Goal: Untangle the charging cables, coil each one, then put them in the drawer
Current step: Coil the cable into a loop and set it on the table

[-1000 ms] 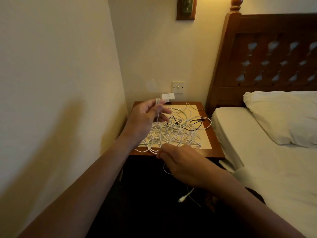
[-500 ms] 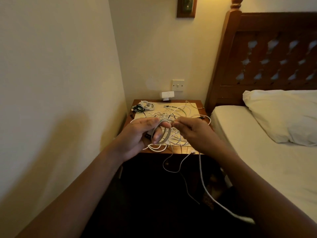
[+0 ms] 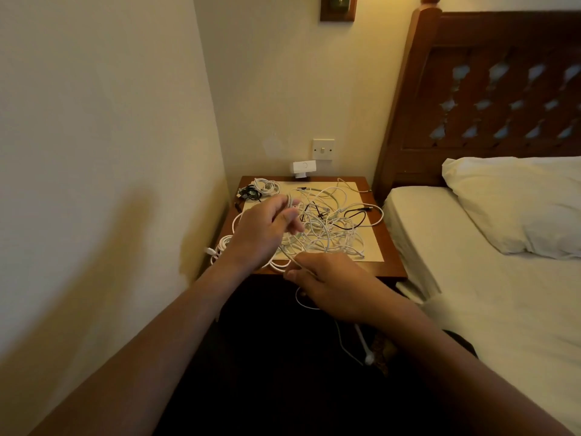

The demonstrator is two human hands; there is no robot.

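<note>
1. The right hand (image 3: 330,286) has dropped from the coil (image 3: 290,202) to the front edge of the nightstand (image 3: 391,269) — pinching the white cable (image 3: 292,259).
2. The left hand (image 3: 267,229) grips the coil above the tangle (image 3: 330,234) — another wrap seems due; no drawer is in sight.

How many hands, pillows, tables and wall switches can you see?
Hands: 2, left hand and right hand, both gripping white cable
Pillow: 1
Table: 1
Wall switch: 1
Total: 5
</note>
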